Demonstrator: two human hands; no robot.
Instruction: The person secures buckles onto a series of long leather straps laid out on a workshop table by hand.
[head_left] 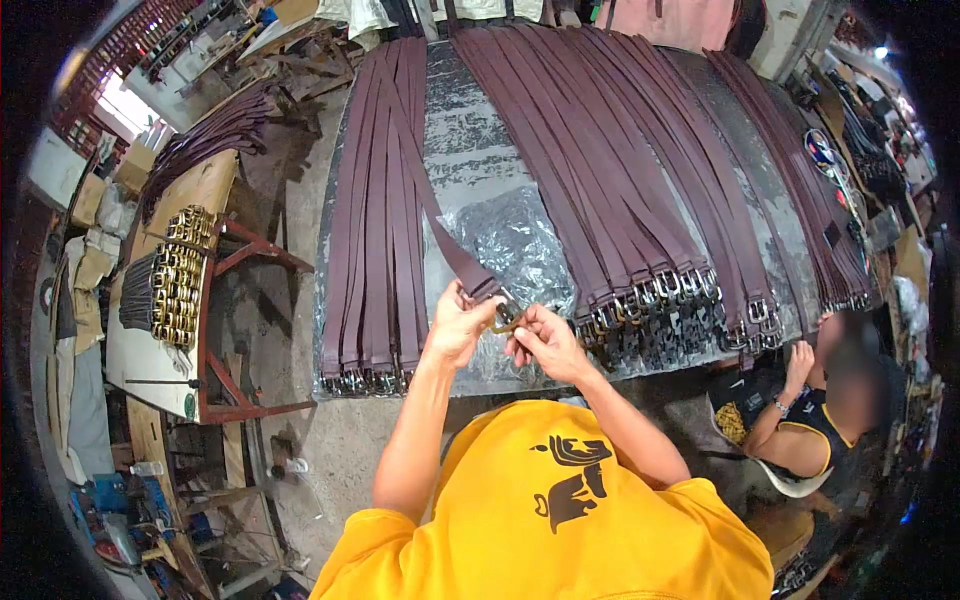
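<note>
My left hand [460, 325] is closed around the buckle end of a dark brown leather belt [462, 262]. The strap runs from there up and leftward across the table to the far edge. Between my two hands is the belt's metal buckle [507, 311], partly covered by fingers. My right hand [548, 343] pinches at the buckle's near side, where a small yellowish-brown edge shows. Left of my hands lies a row of similar brown belts [368, 220], buckles toward me. On the right spreads a larger row of belts [590, 170], with silver buckles [655, 298] along the near edge.
A plastic-covered table [465, 140] bears the belts. To the left stands a wooden side table [135, 365] on red metal legs, with gold-coloured buckles [185, 285] stacked on it. At the right, a co-worker [805, 430] sits close to the table, one hand raised near its edge.
</note>
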